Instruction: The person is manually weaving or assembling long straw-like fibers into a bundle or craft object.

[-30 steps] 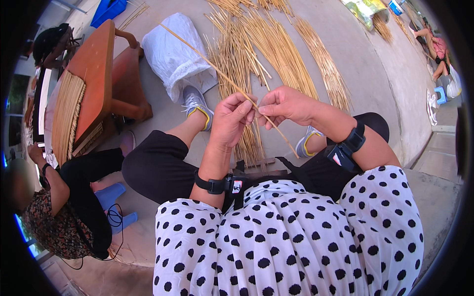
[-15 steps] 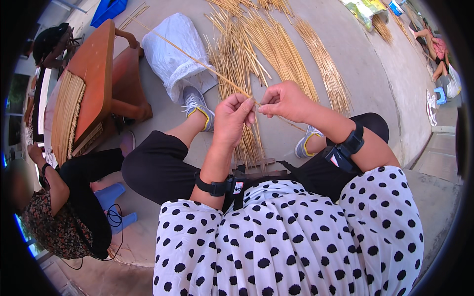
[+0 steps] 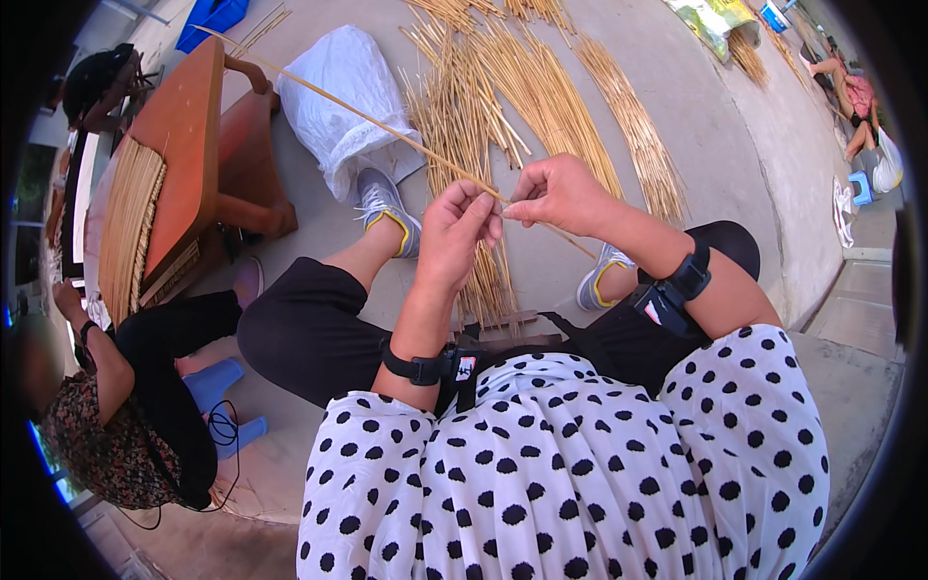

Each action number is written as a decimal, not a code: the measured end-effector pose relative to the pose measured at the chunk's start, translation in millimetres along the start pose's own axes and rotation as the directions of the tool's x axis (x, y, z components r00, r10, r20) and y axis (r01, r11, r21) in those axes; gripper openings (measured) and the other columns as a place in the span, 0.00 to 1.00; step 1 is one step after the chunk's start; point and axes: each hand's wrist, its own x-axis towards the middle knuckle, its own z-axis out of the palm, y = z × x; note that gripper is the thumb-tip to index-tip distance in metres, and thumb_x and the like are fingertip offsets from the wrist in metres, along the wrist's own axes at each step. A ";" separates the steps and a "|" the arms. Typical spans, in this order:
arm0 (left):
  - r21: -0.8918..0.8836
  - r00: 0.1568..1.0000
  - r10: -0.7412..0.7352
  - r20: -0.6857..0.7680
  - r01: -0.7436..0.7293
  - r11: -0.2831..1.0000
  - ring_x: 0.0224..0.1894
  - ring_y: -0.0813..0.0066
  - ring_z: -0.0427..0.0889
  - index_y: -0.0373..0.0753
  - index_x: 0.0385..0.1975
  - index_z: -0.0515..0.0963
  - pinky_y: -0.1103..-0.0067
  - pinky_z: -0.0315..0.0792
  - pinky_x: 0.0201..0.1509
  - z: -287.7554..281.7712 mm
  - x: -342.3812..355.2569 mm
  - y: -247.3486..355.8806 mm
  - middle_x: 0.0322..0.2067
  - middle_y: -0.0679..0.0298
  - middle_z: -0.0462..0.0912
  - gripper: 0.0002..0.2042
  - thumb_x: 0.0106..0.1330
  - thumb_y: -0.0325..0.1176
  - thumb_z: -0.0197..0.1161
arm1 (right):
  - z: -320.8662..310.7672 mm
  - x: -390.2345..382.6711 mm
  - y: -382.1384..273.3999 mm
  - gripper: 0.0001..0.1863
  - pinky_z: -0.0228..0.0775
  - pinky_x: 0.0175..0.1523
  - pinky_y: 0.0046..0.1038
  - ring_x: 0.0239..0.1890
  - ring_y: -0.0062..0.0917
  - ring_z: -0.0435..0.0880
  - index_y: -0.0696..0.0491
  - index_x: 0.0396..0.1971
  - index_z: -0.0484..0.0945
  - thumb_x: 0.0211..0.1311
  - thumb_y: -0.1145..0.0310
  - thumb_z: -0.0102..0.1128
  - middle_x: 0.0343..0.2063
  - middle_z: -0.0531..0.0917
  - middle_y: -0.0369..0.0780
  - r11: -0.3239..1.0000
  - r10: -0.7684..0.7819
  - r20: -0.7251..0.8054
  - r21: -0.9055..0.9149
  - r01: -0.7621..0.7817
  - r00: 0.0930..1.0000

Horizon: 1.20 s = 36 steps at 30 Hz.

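Note:
A long, thin tan reed stalk (image 3: 372, 118) runs slantwise from the upper left, through my fingers, to a thinner end at the lower right. My left hand (image 3: 454, 232) pinches it between thumb and fingers. Just beside it, my right hand (image 3: 553, 198) is closed on the same stalk, thumb against bent forefinger, the fingertips of both hands nearly touching. Beyond my hands, a loose pile of reed stalks (image 3: 449, 116) lies on the concrete floor, with a neater row of stalks (image 3: 556, 97) to its right.
A white plastic sack (image 3: 338, 92) lies by my left shoe (image 3: 387, 208). To the left stands an orange-brown wooden table (image 3: 184, 126) bearing a woven reed mat (image 3: 135, 213). A seated co-worker (image 3: 116, 416) is at the left, near a blue stool (image 3: 217, 382). Another bundle of stalks (image 3: 633, 126) lies farther right.
The stalk's far end has shifted up and left, and a thicker stretch of it shows past my left hand. Both hands stay nearly in place, pinching it.

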 end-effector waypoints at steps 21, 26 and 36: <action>-0.029 0.997 -0.007 0.082 0.009 1.000 0.16 0.83 0.72 0.34 0.27 0.71 0.89 0.65 0.18 -8.3 0.2 -1.1 0.18 0.65 0.75 0.04 0.62 0.27 0.55 | -2.4 -0.2 -1.3 0.07 0.70 0.26 0.17 0.21 0.18 0.79 0.59 0.21 0.76 0.48 0.73 0.65 0.18 0.79 0.38 0.981 0.043 0.187 0.176 -0.077 0.981; 0.067 0.999 -0.002 0.035 0.000 0.998 0.16 0.84 0.72 0.34 0.27 0.71 0.89 0.65 0.17 0.2 0.4 2.3 0.17 0.64 0.75 0.03 0.61 0.26 0.56 | -3.7 -0.9 -2.5 0.07 0.68 0.25 0.17 0.20 0.17 0.78 0.60 0.19 0.76 0.47 0.75 0.65 0.16 0.78 0.37 0.991 0.047 0.117 0.118 -0.061 0.992; 0.125 0.999 -0.016 -0.047 0.022 0.992 0.16 0.84 0.72 0.33 0.28 0.73 0.88 0.65 0.18 8.5 -0.8 0.1 0.17 0.65 0.75 0.02 0.59 0.24 0.55 | -3.8 -0.1 -0.4 0.08 0.66 0.22 0.17 0.18 0.16 0.77 0.59 0.18 0.75 0.46 0.75 0.66 0.14 0.78 0.37 0.998 0.053 0.070 0.012 -0.054 0.996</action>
